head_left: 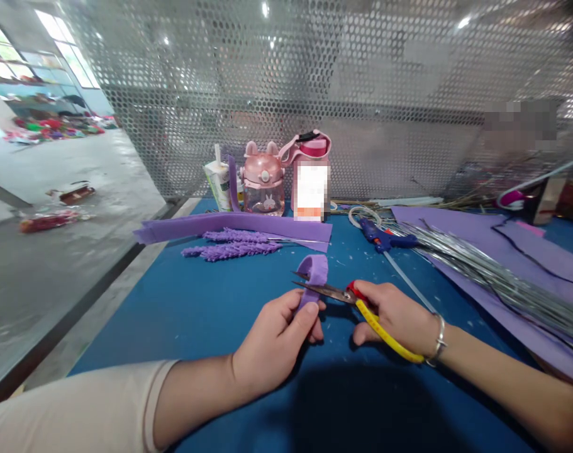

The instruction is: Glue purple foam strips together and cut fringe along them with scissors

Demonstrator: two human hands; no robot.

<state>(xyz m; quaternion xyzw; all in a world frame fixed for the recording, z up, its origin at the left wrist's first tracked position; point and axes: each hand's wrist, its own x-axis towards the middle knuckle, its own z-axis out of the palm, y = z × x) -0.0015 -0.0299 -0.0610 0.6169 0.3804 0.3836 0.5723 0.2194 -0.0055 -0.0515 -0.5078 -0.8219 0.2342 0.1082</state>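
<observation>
A curled purple foam strip [318, 269] is pinched between the thumb and fingers of my left hand [281, 333]; its free end loops upward and its edge looks fringed. My right hand [397, 314] is closed on a pair of scissors [331, 290] with red and yellow handles. The blades are parted and reach around the strip just above my left thumb. Beyond my hands, purple lavender-like flower stems [234, 250] lie beside a stack of long purple strips [196, 224].
A blue glue gun [385, 238] lies right of centre. Bundled silver wires [484, 277] rest on a purple sheet [550, 251] at the right. A pink clear bottle [264, 182], a pink flask [309, 148] and a drink carton [219, 182] stand before a perforated metal panel [220, 82].
</observation>
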